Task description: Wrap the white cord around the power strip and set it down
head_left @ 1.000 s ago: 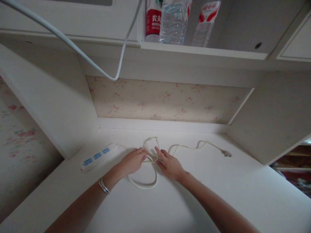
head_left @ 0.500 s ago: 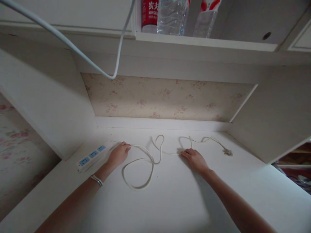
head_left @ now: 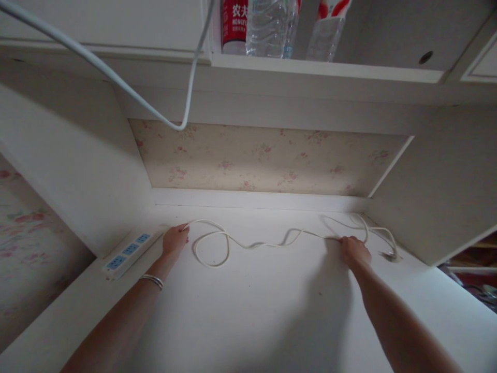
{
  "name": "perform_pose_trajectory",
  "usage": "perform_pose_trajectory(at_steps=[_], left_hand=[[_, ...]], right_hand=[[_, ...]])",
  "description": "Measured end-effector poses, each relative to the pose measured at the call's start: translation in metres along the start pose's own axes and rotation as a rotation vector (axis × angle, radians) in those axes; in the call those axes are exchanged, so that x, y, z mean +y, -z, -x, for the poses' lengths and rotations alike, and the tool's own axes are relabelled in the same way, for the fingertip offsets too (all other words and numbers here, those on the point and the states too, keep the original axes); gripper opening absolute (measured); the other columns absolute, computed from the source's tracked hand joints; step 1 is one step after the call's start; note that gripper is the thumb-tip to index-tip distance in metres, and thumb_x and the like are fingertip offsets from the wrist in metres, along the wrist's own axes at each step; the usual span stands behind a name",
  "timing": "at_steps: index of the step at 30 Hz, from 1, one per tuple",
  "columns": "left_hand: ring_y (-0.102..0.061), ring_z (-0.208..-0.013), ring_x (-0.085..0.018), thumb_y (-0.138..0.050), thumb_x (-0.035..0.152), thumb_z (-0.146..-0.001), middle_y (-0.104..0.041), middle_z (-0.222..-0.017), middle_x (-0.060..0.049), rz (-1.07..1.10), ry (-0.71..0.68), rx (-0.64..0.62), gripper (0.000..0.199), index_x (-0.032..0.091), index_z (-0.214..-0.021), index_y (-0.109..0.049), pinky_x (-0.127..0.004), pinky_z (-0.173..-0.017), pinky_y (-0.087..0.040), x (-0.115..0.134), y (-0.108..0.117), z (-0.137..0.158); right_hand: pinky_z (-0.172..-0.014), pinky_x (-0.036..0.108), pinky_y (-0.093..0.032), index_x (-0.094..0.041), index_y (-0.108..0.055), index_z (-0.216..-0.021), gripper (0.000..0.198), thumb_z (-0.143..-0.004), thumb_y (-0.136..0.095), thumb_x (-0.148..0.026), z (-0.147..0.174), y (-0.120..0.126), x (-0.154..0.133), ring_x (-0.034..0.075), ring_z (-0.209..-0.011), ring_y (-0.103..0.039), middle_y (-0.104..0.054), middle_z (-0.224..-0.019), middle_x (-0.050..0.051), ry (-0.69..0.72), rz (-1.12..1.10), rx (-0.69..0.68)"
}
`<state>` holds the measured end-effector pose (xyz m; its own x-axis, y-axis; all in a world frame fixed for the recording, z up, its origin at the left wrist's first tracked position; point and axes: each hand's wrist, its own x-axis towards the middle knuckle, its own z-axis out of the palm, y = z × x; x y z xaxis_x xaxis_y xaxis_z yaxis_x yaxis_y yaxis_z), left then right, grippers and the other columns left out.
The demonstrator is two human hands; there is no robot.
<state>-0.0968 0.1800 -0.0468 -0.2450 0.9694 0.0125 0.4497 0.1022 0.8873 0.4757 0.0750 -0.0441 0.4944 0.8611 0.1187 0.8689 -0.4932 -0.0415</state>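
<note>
A white power strip (head_left: 128, 253) with blue socket faces lies at the left of the white desk. Close beside its far end, my left hand (head_left: 175, 241) is closed around the strip's cream cord (head_left: 248, 246). From there the cord makes one loop and runs in a wavy line to the right. My right hand (head_left: 354, 252) pinches the cord farther along. Past that hand the cord curls toward the right wall and ends in a plug (head_left: 389, 255), whose details are hard to make out.
White panels enclose the desk (head_left: 248, 321) on both sides. Above it a shelf (head_left: 330, 71) holds clear plastic bottles (head_left: 267, 31) and a red-labelled bottle (head_left: 234, 26). A thick white cable (head_left: 116, 77) hangs down at upper left. Blurred items on shelving show at far right.
My hands have moved farther apart, the right one to the right and the left one to the left. The cord is straighter with a smaller loop, and the power strip has shifted left.
</note>
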Motion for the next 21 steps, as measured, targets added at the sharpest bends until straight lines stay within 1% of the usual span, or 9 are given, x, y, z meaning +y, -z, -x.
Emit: perform_pose_trajectory(at_steps=[2,5,8,11,13,16,18,20,21], left_hand=[[-0.062,-0.067,-0.023,-0.057,0.028,-0.074,-0.06,-0.06,-0.004,-0.111,-0.038,0.024,0.018,0.019,-0.083,-0.069,-0.03,-0.063,-0.042,0.003,-0.002,-0.001],[-0.061,-0.088,-0.027,-0.057,0.02,-0.07,-0.064,-0.086,-0.011,-0.264,-0.113,0.058,0.016,0.018,-0.081,-0.069,-0.031,-0.073,-0.043,0.008,-0.009,0.001],[-0.06,-0.095,-0.028,-0.055,0.013,-0.069,-0.056,-0.109,-0.015,-0.362,-0.154,0.084,0.031,0.017,-0.097,-0.066,-0.033,-0.079,-0.043,0.012,-0.017,0.01],[-0.059,-0.096,-0.027,-0.051,0.01,-0.072,-0.047,-0.119,-0.017,-0.415,-0.178,0.122,0.045,0.015,-0.116,-0.057,-0.035,-0.082,-0.044,0.014,-0.017,0.022],[-0.058,-0.099,-0.027,-0.048,0.011,-0.076,-0.042,-0.123,-0.017,-0.429,-0.202,0.154,0.047,0.014,-0.123,-0.051,-0.036,-0.084,-0.044,0.016,-0.013,0.032],[-0.055,-0.104,-0.026,-0.046,0.017,-0.081,-0.04,-0.125,-0.015,-0.427,-0.27,0.197,0.041,0.016,-0.122,-0.05,-0.035,-0.087,-0.043,0.021,-0.011,0.053],[-0.053,-0.108,-0.025,-0.046,0.021,-0.083,-0.046,-0.119,-0.013,-0.406,-0.337,0.208,0.034,0.019,-0.116,-0.051,-0.033,-0.088,-0.041,0.026,-0.014,0.072],[-0.058,-0.094,-0.024,-0.048,0.025,-0.083,-0.057,-0.097,-0.008,-0.289,-0.397,0.13,0.022,0.021,-0.104,-0.053,-0.033,-0.079,-0.042,0.029,-0.023,0.093],[-0.059,-0.082,-0.023,-0.05,0.028,-0.083,-0.06,-0.085,-0.005,-0.215,-0.385,0.028,0.018,0.023,-0.099,-0.053,-0.031,-0.072,-0.041,0.03,-0.028,0.105]], right_hand=[[-0.076,0.04,-0.048,-0.015,-0.067,-0.102,0.032,-0.087,-0.038,-0.014,0.001,-0.002,-0.008,0.028,-0.097,-0.06,-0.061,-0.107,0.018,0.035,-0.031,-0.003],[-0.081,0.037,-0.047,-0.022,-0.064,-0.109,0.037,-0.085,-0.039,-0.01,0.006,-0.003,-0.027,0.025,-0.103,-0.058,-0.061,-0.114,0.012,0.119,-0.085,0.01],[-0.086,0.035,-0.045,-0.023,-0.063,-0.112,0.039,-0.083,-0.04,-0.01,0.015,0.0,-0.05,0.024,-0.11,-0.053,-0.061,-0.118,0.011,0.172,-0.144,0.055],[-0.088,0.033,-0.042,-0.022,-0.064,-0.111,0.036,-0.085,-0.04,-0.014,0.03,0.005,-0.075,0.023,-0.109,-0.052,-0.062,-0.114,0.01,0.209,-0.219,0.115],[-0.088,0.032,-0.042,-0.022,-0.063,-0.11,0.034,-0.087,-0.038,-0.017,0.046,0.009,-0.094,0.022,-0.105,-0.054,-0.064,-0.11,0.009,0.226,-0.279,0.156],[-0.083,0.03,-0.043,-0.021,-0.059,-0.112,0.034,-0.091,-0.032,-0.024,0.081,0.014,-0.13,0.02,-0.099,-0.058,-0.062,-0.111,0.008,0.246,-0.375,0.214],[-0.075,0.028,-0.045,-0.022,-0.057,-0.111,0.033,-0.093,-0.031,-0.031,0.111,0.017,-0.158,0.018,-0.088,-0.061,-0.064,-0.106,0.006,0.279,-0.434,0.217],[-0.064,0.025,-0.043,-0.023,-0.057,-0.107,0.034,-0.094,-0.03,-0.039,0.143,0.019,-0.187,0.017,-0.073,-0.062,-0.067,-0.086,0.003,0.338,-0.559,0.152],[-0.06,0.025,-0.042,-0.023,-0.058,-0.104,0.035,-0.094,-0.029,-0.041,0.159,0.02,-0.201,0.016,-0.067,-0.062,-0.067,-0.077,0.002,0.369,-0.626,0.088]])
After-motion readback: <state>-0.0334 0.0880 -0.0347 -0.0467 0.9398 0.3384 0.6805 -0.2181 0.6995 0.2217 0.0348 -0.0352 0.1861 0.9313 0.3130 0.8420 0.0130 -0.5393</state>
